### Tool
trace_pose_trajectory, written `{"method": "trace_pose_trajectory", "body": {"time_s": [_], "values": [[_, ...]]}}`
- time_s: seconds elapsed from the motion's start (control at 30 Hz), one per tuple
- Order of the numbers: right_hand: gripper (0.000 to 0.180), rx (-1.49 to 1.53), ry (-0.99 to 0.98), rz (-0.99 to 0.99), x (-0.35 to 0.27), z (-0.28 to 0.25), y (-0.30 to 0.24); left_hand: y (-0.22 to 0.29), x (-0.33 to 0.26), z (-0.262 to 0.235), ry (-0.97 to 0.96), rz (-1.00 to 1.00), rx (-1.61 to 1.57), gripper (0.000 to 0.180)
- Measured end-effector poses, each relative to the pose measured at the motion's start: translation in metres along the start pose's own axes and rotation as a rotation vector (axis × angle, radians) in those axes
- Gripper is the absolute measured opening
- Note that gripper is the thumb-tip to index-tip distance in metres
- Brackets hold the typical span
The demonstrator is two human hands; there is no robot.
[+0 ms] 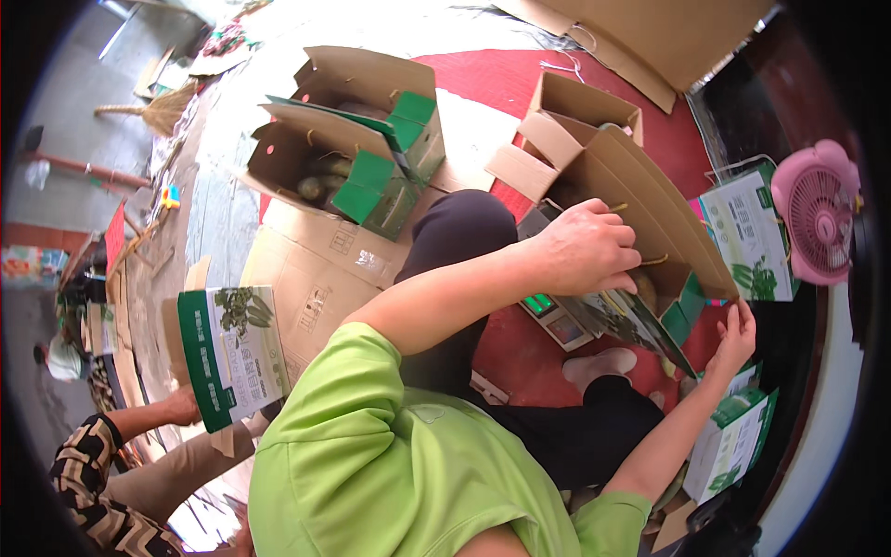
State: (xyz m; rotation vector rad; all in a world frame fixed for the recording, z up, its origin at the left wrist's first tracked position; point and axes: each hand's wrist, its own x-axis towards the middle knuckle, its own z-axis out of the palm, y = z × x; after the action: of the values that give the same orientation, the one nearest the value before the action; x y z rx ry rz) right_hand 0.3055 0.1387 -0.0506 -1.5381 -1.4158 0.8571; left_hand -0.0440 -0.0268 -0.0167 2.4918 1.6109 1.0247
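- At the far left, a co-worker's hand (183,407) is beside the lower edge of an upright green-and-white carton (249,357).
- Next, two open cartons stand close together on flattened cardboard (306,269), rounded greenish produce (320,188) visible inside the nearer one.
- The left hand (587,246) is over the left side of the open carton between the person's hands. Its fingers are curled inward, with little gap between them, and the tips are close to the upper edge of the printed panel (624,320); I cannot tell whether they pinch it.
- That open carton (664,218) lies tilted, its brown inner flap rising behind the left fingers and sloping down toward the right ones. A yellow cord (656,261) shows against the flap.
- The right hand (731,342) is at the carton's lower right corner, fingers fairly straight and slightly parted, tips at the flap's end; whether they grip it I cannot tell.
- Farther right, another green-and-white carton (750,237) stands beside a pink fan (817,213).
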Motion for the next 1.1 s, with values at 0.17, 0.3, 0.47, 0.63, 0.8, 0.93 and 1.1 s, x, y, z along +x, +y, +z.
{"method": "trace_pose_trajectory", "body": {"time_s": [0.17, 0.3, 0.47, 0.63, 0.8, 0.93, 1.1], "values": [[0.030, 0.003, 0.053, -0.003, -0.002, 0.000, -0.005, -0.006, -0.011, -0.042, 0.211, -0.108, -0.029, 0.028], [0.029, -0.003, 0.055, -0.011, 0.000, -0.002, -0.004, -0.023, -0.058, -0.078, 0.296, -0.275, 0.091, 0.028], [0.029, 0.008, 0.066, -0.048, -0.001, -0.006, -0.007, -0.052, -0.162, -0.086, 0.289, -0.859, 0.033, 0.044], [0.027, 0.053, 0.053, -0.073, 0.003, -0.001, -0.002, -0.053, -0.254, -0.036, -0.184, -1.038, 0.150, 0.049], [0.027, 0.073, 0.049, -0.043, -0.002, 0.005, -0.006, -0.081, -0.263, -0.003, -0.357, -1.321, 0.225, 0.071], [0.027, 0.055, 0.049, -0.032, -0.001, 0.002, -0.004, -0.107, -0.249, 0.002, -0.419, -1.473, 0.283, 0.067], [0.029, 0.033, 0.042, -0.006, 0.002, -0.003, 0.000, -0.142, -0.247, 0.023, -0.420, -1.611, 0.304, 0.042]]}}
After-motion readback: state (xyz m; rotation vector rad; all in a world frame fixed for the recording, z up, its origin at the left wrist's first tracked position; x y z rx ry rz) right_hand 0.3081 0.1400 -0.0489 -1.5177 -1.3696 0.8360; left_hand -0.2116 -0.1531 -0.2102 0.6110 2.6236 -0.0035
